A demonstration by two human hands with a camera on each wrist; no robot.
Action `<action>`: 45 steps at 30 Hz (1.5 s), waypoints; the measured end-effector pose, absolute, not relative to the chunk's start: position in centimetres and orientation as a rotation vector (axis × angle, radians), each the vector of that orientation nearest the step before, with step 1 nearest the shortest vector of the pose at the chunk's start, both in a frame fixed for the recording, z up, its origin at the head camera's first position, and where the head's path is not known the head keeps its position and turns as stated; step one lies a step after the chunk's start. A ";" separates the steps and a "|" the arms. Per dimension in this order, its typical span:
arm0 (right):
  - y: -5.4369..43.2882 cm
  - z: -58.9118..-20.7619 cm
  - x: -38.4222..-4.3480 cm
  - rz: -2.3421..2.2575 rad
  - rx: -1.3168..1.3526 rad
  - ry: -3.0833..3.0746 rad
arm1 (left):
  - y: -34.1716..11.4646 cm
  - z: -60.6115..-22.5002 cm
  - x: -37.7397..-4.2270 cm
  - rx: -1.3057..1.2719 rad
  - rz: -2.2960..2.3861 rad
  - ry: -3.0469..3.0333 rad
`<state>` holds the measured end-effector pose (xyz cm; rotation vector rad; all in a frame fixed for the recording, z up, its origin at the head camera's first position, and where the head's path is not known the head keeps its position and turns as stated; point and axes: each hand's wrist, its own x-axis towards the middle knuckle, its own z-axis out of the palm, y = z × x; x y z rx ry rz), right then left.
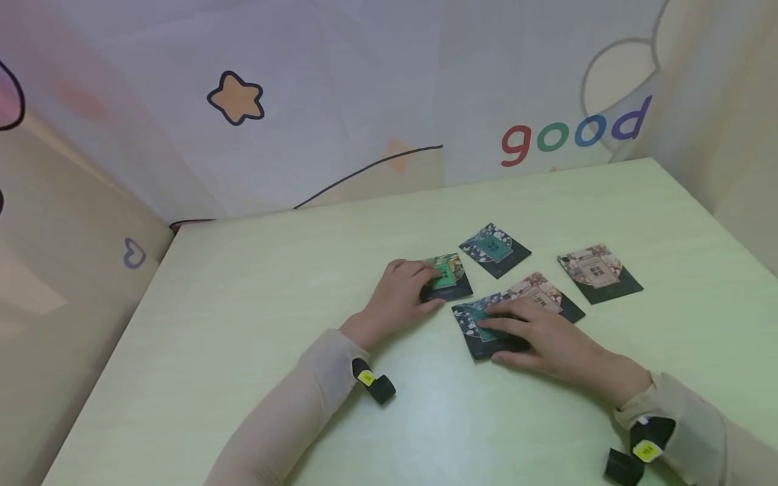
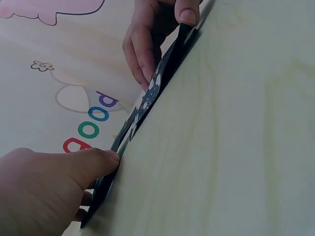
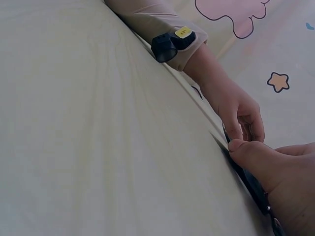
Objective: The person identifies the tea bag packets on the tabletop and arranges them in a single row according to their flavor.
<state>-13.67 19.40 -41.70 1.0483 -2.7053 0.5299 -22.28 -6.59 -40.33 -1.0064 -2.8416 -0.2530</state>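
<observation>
In the head view my left hand (image 1: 404, 290) grips a flat square packet with a green label (image 1: 446, 275) by its left side. Its thumb is at the near edge, as the left wrist view also shows. My right hand (image 1: 547, 337) holds a blue-flowered square packet with a teal label (image 1: 464, 320), fingers over its face and thumb at the near edge. This packet overlaps a pink-flowered packet (image 1: 537, 287), part of which the right hand hides. From the left wrist, the right hand's packet (image 2: 152, 93) looks tilted slightly off the table near the thumb.
Beyond the hands lies another teal-labelled packet (image 1: 495, 250), and to the right another pink-flowered one (image 1: 600, 273). All are on a pale green table (image 1: 213, 324). A printed cloth backdrop (image 1: 340, 88) rises behind the table's far edge and at both sides.
</observation>
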 end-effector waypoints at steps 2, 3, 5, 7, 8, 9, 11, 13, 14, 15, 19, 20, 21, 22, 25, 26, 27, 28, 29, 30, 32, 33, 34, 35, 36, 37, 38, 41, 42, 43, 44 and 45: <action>19.4 -41.7 -13.7 0.529 1.045 -2.704 | -7.0 -40.2 -22.1 -1.006 -0.254 -2.841; 19.4 -41.6 -13.7 0.532 1.045 -2.703 | -7.2 -40.2 -22.0 -1.007 -0.255 -2.841; 19.4 -41.6 -13.7 0.534 1.042 -2.708 | -7.6 -40.2 -21.8 -1.007 -0.252 -2.841; 19.4 -41.5 -13.7 0.538 1.043 -2.712 | -7.9 -40.1 -21.6 -1.006 -0.247 -2.844; 19.4 -41.5 -13.6 0.542 1.043 -2.714 | -8.1 -40.1 -21.5 -1.005 -0.245 -2.847; 19.4 -41.5 -13.6 0.546 1.045 -2.713 | -8.3 -40.0 -21.4 -1.003 -0.241 -2.850; 19.4 -41.4 -13.6 0.551 1.044 -2.714 | -8.6 -39.9 -21.2 -1.000 -0.232 -2.855; 19.4 -41.4 -13.5 0.554 1.044 -2.710 | -8.9 -39.9 -21.0 -1.000 -0.224 -2.857; 19.4 -41.3 -13.5 0.555 1.045 -2.707 | -9.1 -39.8 -20.9 -1.000 -0.221 -2.858; 19.4 -41.3 -13.6 0.557 1.047 -2.704 | -9.2 -39.8 -20.8 -1.001 -0.217 -2.860; 19.3 -41.4 -13.6 0.561 1.054 -2.698 | -9.9 -39.8 -20.4 -0.994 -0.225 -2.869; 19.2 -41.4 -13.7 0.563 1.056 -2.698 | -10.2 -39.8 -20.3 -0.989 -0.231 -2.874; 19.2 -41.5 -13.7 0.561 1.057 -2.697 | -10.3 -39.9 -20.2 -0.987 -0.239 -2.877; 19.2 -41.5 -13.7 0.559 1.056 -2.700 | -10.4 -39.9 -20.1 -0.987 -0.252 -2.881; 19.2 -41.6 -13.6 0.560 1.055 -2.711 | -10.9 -40.0 -19.7 -0.992 -0.282 -2.892; 19.2 -41.6 -13.6 0.561 1.055 -2.713 | -11.1 -40.1 -19.6 -0.995 -0.288 -2.894; 19.2 -41.6 -13.6 0.561 1.057 -2.713 | -11.3 -40.1 -19.4 -0.999 -0.286 -2.892; 19.2 -41.6 -13.6 0.561 1.056 -2.713 | -11.4 -40.1 -19.3 -1.002 -0.286 -2.888; 19.1 -41.5 -13.6 0.561 1.056 -2.711 | -11.6 -40.1 -19.2 -1.006 -0.285 -2.882; 19.1 -41.5 -13.6 0.559 1.058 -2.706 | -11.7 -40.1 -19.1 -1.007 -0.283 -2.876; 19.2 -41.5 -13.7 0.558 1.061 -2.697 | -12.0 -40.1 -18.9 -1.008 -0.272 -2.867; 19.2 -41.5 -13.7 0.556 1.062 -2.692 | -12.2 -40.1 -18.8 -1.009 -0.271 -2.864; 19.2 -41.4 -13.7 0.554 1.063 -2.688 | -12.3 -40.1 -18.7 -1.011 -0.273 -2.863; 19.2 -41.5 -13.7 0.552 1.063 -2.686 | -12.5 -40.1 -18.5 -1.012 -0.272 -2.864; 19.3 -41.5 -13.7 0.551 1.065 -2.682 | -12.6 -40.1 -18.4 -1.013 -0.270 -2.866; 19.3 -41.5 -13.8 0.548 1.067 -2.679 | -12.8 -40.0 -18.3 -1.013 -0.265 -2.868; 19.3 -41.5 -13.8 0.546 1.068 -2.677 | -13.0 -40.0 -18.2 -1.012 -0.263 -2.869; 19.3 -41.6 -13.8 0.543 1.069 -2.676 | -13.5 -40.0 -17.7 -1.009 -0.264 -2.875; 19.3 -41.6 -13.8 0.542 1.070 -2.677 | -13.7 -40.0 -17.6 -1.009 -0.266 -2.872; 19.3 -41.6 -13.8 0.542 1.067 -2.680 | -13.8 -40.0 -17.4 -1.008 -0.268 -2.870; 19.3 -41.6 -13.8 0.541 1.065 -2.680 | -14.0 -40.0 -17.3 -1.008 -0.272 -2.866; 19.3 -41.6 -13.8 0.541 1.063 -2.681 | -14.2 -40.1 -17.1 -1.010 -0.274 -2.861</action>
